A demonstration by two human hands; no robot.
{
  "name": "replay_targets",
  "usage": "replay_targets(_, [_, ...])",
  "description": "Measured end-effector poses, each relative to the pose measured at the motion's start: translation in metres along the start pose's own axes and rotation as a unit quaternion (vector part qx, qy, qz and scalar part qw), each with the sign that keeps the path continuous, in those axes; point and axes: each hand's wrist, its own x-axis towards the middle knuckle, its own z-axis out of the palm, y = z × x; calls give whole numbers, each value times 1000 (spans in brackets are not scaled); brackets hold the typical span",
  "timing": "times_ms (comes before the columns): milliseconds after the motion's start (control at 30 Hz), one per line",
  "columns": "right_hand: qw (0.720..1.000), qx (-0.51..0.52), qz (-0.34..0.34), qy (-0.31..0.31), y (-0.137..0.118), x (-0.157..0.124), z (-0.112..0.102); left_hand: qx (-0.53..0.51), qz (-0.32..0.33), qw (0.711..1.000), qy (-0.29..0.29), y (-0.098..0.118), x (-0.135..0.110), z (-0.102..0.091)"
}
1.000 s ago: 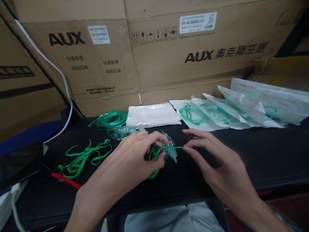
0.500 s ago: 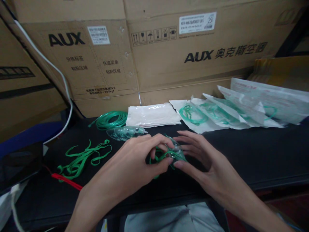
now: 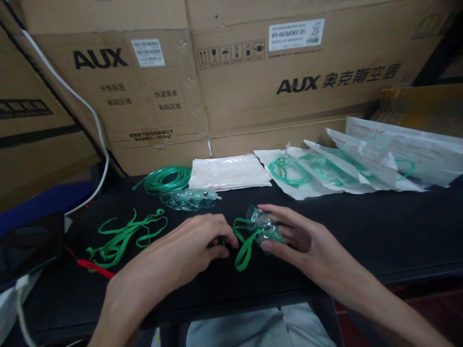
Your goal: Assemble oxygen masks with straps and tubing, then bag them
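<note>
My right hand [image 3: 300, 236] is closed around a clear oxygen mask [image 3: 266, 225], fingers behind it and thumb along its near side. A green elastic strap [image 3: 244, 255] is tied on the mask and hangs in loops toward the left. My left hand [image 3: 210, 238] is beside those loops, with fingers and thumb pinched; a bit of green shows between them, its end hidden by the fingers. Several more clear masks [image 3: 188, 198] lie nested together behind my left hand. Loose green straps [image 3: 123, 238] lie in a tangle on the black table [image 3: 354, 236] at left.
Coiled green tubing [image 3: 168, 179] and a stack of white pouches [image 3: 229, 172] lie at the back. Several filled pouches [image 3: 296, 190] overlap at right. Large cardboard boxes [image 3: 231, 106] wall off the rear. A red tool [image 3: 96, 268] and a white cable [image 3: 97, 125] are at left.
My left hand has moved left, away from the mask, and the strap now shows as drawn-out loops between the hands. My right hand keeps the mask nearly in place.
</note>
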Motion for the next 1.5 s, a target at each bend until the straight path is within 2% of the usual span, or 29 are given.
replay_targets(167, [999,34,6,-12,-1,0,-2,-14,-11,1000,12,-8,3,5])
replay_targets(433, [999,43,-27,-9,-3,0,-1,-15,-30,998,51,-4,-2,1])
replay_targets(600, [999,43,-28,-11,1,0,-2,0,-34,999,36,-10,1,0])
replay_targets(833, [999,30,-29,-26,-1,0,-2,-1,-32,999,44,-24,2,2])
replay_targets(1133, [998,34,-32,-36,4,0,-5,25,-19,997,64,-21,-2,0])
replay_targets(1500, [998,22,-28,-55,4,0,-4,11,-63,996,70,-30,2,6])
